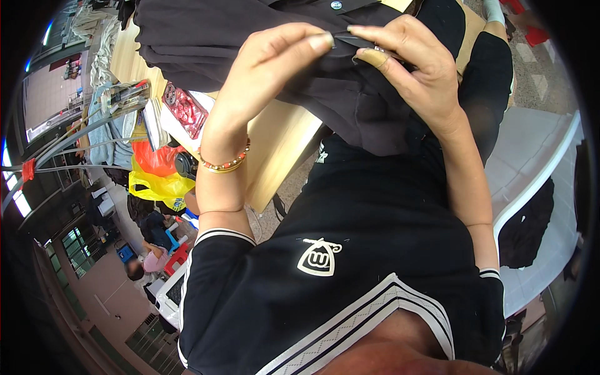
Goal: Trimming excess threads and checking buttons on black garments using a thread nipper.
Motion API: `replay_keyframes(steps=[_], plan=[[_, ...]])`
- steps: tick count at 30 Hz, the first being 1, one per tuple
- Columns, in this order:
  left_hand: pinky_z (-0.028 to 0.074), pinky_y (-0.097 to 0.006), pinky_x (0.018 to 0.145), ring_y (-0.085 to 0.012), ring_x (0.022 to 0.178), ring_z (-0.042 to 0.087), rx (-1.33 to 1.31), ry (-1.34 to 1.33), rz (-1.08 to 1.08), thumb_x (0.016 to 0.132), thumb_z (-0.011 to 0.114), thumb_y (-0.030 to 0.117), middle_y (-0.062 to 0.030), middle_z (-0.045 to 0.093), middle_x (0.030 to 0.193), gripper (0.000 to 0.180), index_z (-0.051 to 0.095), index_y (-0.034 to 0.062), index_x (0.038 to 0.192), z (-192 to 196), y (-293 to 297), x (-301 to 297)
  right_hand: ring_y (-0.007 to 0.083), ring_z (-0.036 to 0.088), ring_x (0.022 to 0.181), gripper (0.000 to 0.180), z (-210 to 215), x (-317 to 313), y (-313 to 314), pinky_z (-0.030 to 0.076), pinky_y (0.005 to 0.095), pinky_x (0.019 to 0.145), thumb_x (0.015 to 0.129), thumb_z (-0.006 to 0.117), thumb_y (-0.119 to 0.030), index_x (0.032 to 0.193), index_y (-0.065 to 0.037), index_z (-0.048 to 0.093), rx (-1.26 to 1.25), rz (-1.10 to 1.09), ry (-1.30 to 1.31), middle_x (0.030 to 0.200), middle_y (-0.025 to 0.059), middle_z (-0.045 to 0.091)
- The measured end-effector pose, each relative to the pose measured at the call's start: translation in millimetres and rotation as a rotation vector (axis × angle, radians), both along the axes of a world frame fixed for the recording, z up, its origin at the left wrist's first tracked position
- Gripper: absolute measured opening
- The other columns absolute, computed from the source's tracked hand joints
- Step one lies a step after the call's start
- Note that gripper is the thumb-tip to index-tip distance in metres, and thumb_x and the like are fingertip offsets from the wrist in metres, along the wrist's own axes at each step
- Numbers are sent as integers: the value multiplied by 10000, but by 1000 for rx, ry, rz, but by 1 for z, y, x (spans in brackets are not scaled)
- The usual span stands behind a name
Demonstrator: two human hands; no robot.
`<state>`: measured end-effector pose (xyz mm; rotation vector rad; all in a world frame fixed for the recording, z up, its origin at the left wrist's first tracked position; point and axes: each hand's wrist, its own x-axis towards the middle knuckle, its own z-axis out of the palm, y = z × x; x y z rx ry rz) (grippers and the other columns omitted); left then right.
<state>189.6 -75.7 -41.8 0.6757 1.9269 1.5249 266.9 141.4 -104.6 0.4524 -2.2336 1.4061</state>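
A black garment (250, 44) with a round button lies over a wooden table (287, 137) and hangs off its edge toward my lap. My left hand (275, 69) pinches a fold of this cloth between thumb and fingertips; a beaded bracelet sits on that wrist. My right hand (412, 62) grips the same fold just to the right, and a small pale thing shows between its thumb and forefinger. I cannot tell what that small thing is. Both hands are close together, almost touching.
A phone in a red patterned case (184, 109) lies on the table to the left. Orange and yellow plastic bags (156, 175) hang beside it. A white plastic chair (531, 175) stands at my right with dark cloth on it. A person (147, 262) sits far left below.
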Motion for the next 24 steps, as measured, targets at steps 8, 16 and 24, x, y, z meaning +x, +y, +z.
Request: replay_keyframes(steps=[8, 16, 24], plan=[[445, -355, 882, -168, 787, 624, -163, 1524, -26, 678, 720, 13, 15, 661, 858, 254, 668, 129, 899, -7, -23, 10, 145, 565, 608, 210, -22, 27, 22, 446, 281, 553, 692, 780, -58, 863, -53, 658, 197, -178, -77, 733, 29, 541], [447, -360, 888, -175, 854, 616, -29, 1590, 197, 561, 661, -40, 22, 674, 894, 389, 594, 139, 900, -26, -42, 13, 173, 585, 597, 369, -30, 46, 31, 461, 275, 507, 518, 721, 59, 848, -101, 685, 392, -397, 463, 700, 25, 567], [470, -304, 731, -196, 753, 606, -259, 1562, 255, 658, 690, -82, -42, 666, 868, 372, 637, 90, 983, -9, -46, 12, 146, 565, 573, 427, -25, 50, 39, 448, 256, 490, 535, 714, 91, 910, -115, 717, 395, -372, 524, 698, 9, 569]])
